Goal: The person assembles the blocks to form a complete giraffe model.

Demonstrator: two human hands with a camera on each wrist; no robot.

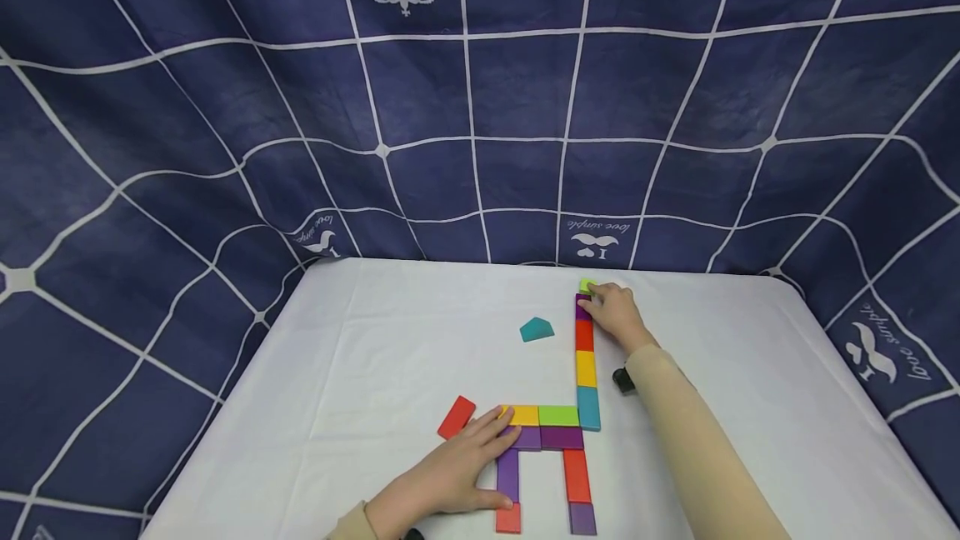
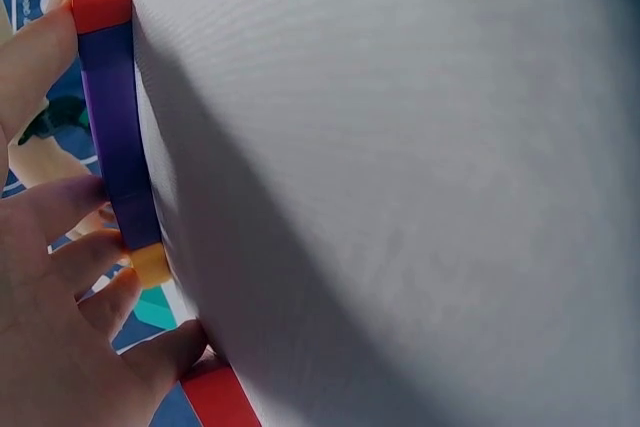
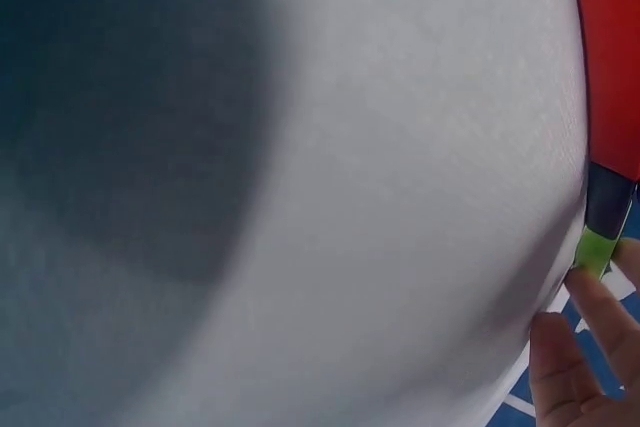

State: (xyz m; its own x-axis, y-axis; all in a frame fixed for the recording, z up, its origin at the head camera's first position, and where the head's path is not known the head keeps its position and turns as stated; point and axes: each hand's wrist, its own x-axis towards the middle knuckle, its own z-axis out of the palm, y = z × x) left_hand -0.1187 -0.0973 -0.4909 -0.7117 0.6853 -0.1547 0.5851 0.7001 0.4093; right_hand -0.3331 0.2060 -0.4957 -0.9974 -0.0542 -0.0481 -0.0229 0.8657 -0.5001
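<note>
Flat coloured blocks lie joined in a figure on the white table. My left hand [image 1: 465, 465] lies spread over its left side, fingertips by the yellow block [image 1: 523, 415] and a purple block [image 1: 528, 438], thumb at the lower red block [image 1: 507, 518]. In the left wrist view, the little finger side is near a loose red block [image 2: 222, 397]. My right hand [image 1: 618, 311] is at the top of the upright column, thumb and finger about a small light green block [image 3: 596, 250], pinching it beside the dark purple block [image 1: 582, 307]. Its other fingers hang off the block.
A teal five-sided block [image 1: 537, 329] lies left of the column. The loose red block [image 1: 457, 417] is tilted beside the left hand. A small black object [image 1: 623, 381] is partly hidden by the right sleeve. A blue checked curtain [image 1: 517, 107] hangs behind the table edge.
</note>
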